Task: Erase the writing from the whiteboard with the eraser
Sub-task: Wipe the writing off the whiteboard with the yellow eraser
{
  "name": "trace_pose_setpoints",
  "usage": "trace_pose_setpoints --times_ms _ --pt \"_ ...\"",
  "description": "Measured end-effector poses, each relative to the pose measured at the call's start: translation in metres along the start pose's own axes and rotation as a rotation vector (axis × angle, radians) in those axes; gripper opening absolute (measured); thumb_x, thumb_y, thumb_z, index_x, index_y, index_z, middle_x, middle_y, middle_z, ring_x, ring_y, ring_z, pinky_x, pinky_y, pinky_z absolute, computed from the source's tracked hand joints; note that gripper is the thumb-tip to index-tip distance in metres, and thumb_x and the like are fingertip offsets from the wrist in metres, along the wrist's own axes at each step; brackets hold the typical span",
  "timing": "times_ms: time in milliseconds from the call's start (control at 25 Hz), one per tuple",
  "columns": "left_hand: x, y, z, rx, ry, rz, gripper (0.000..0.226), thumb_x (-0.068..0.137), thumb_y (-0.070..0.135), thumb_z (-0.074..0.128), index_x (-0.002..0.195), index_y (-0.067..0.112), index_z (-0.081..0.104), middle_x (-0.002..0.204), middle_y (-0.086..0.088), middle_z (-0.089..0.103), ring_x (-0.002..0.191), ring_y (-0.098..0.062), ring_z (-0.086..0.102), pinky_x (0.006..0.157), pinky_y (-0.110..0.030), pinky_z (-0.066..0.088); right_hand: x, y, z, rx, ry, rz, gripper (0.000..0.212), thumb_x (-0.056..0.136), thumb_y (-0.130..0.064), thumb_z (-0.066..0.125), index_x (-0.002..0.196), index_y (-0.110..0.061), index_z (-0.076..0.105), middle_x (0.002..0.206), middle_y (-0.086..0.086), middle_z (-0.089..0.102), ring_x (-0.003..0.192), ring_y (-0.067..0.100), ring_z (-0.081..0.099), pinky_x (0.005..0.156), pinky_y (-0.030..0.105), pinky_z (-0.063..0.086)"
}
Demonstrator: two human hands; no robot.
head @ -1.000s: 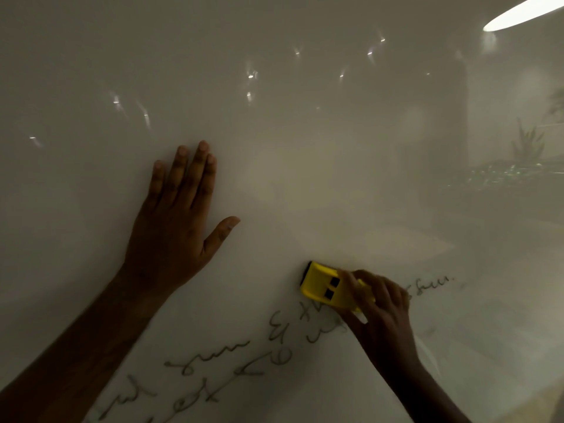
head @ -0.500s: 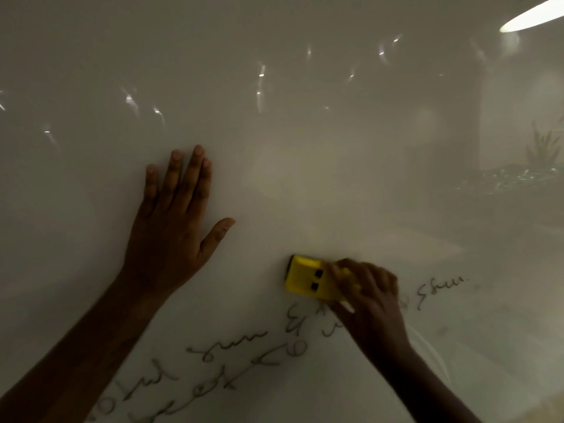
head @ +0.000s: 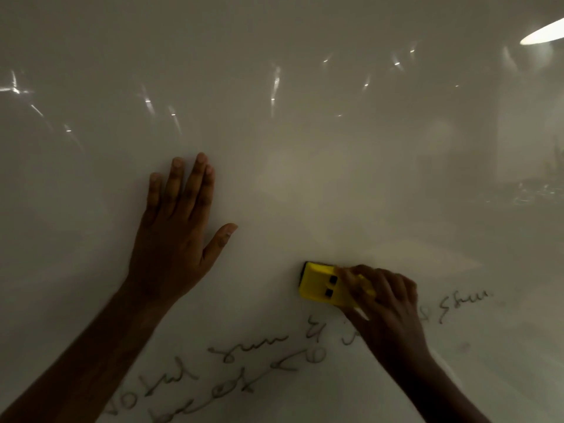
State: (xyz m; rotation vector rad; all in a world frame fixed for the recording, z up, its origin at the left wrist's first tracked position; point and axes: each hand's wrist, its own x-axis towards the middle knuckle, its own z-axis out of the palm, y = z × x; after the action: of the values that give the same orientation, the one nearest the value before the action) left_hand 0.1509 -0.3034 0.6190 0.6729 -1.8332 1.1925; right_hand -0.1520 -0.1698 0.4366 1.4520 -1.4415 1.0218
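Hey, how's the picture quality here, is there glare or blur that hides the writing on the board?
Head view: dim overall; lamp glare at top right and streaky reflections across the upper whiteboard, away from the writing; the right hand on the yellow eraser is slightly motion-blurred and covers some strokes.

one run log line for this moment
step: erasing | right hand: gripping yellow eraser against whiteboard | left hand: flat on board, fingers spread | writing: remains below eraser
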Motion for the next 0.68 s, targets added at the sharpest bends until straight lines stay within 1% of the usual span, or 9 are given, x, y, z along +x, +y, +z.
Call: trace_pose_setpoints --times_ms 80,200,280,320,400,520,600,680 --pt "0.0 -0.002 0.0 -0.005 -0.002 0.01 0.081 0.114 0.058 0.028 0.171 0.002 0.016 0.181 -0.016 0.012 0.167 -0.04 0.013 0.136 -0.056 0.008 -0.017 -0.013 0.01 0.018 -0.05 -0.121 0.053 0.1 -0.044 0.059 0.151 -0.033 0.048 0.138 0.001 0.06 0.12 0.028 0.054 0.098 0.049 0.04" --pt "-0.007 -0.01 -0.002 -0.003 -0.011 0.022 0.081 0.114 0.058 0.027 0.172 0.003 0.015 0.181 -0.015 0.011 0.167 -0.038 0.011 0.136 -0.053 0.005 -0.051 0.006 0.014 0.001 -0.113 -0.229 0.055 0.102 -0.042 0.058 0.154 -0.036 0.044 0.14 0.001 0.059 0.121 0.028 0.055 0.099 0.051 0.042" --pt "-0.017 -0.017 -0.003 0.005 -0.019 0.005 0.081 0.114 0.058 0.026 0.172 0.003 0.015 0.181 -0.014 0.01 0.167 -0.038 0.009 0.136 -0.055 0.005 -0.06 0.029 0.007 -0.043 -0.129 -0.228 0.057 0.102 -0.042 0.054 0.157 -0.037 0.039 0.14 0.002 0.059 0.12 0.031 0.057 0.097 0.052 0.043" --pt "-0.02 -0.019 -0.004 0.005 -0.025 0.002 0.081 0.114 0.059 0.025 0.172 0.003 0.015 0.181 -0.014 0.01 0.167 -0.038 0.008 0.136 -0.055 0.005 -0.057 0.04 0.001 -0.067 -0.127 -0.198 0.058 0.102 -0.043 0.053 0.158 -0.037 0.038 0.139 0.003 0.06 0.118 0.032 0.058 0.097 0.052 0.043" --pt "-0.024 -0.019 -0.003 0.008 -0.025 -0.004 0.081 0.114 0.059 0.026 0.172 0.003 0.015 0.181 -0.014 0.009 0.167 -0.039 0.009 0.136 -0.056 0.006 -0.038 0.045 -0.01 -0.078 -0.105 -0.11 0.055 0.1 -0.044 0.053 0.153 -0.034 0.045 0.135 0.005 0.061 0.115 0.034 0.059 0.095 0.052 0.042" --pt "-0.023 -0.015 -0.002 0.009 -0.017 -0.018 0.082 0.114 0.06 0.027 0.172 0.003 0.016 0.181 -0.015 0.009 0.167 -0.04 0.009 0.136 -0.057 0.005 -0.015 0.014 -0.004 -0.015 -0.051 -0.026 0.052 0.096 -0.043 0.058 0.147 -0.03 0.051 0.133 0.005 0.062 0.116 0.031 0.056 0.094 0.052 0.042" --pt "-0.023 -0.014 -0.003 0.005 -0.016 -0.014 0.082 0.114 0.06 0.026 0.171 0.002 0.016 0.181 -0.015 0.01 0.167 -0.04 0.01 0.136 -0.057 0.006 -0.021 -0.018 0.01 0.032 -0.056 -0.082 0.054 0.096 -0.042 0.062 0.148 -0.033 0.05 0.134 0.002 0.061 0.118 0.029 0.055 0.094 0.052 0.042" --pt "-0.025 -0.019 -0.004 -0.01 -0.02 0.004 0.082 0.114 0.06 0.025 0.171 0.002 0.016 0.181 -0.016 0.011 0.167 -0.038 0.009 0.136 -0.055 0.006 -0.04 -0.035 0.022 0.048 -0.087 -0.184 0.05 0.1 -0.042 0.06 0.148 -0.037 0.049 0.135 0.001 0.063 0.119 0.028 0.055 0.095 0.052 0.044"
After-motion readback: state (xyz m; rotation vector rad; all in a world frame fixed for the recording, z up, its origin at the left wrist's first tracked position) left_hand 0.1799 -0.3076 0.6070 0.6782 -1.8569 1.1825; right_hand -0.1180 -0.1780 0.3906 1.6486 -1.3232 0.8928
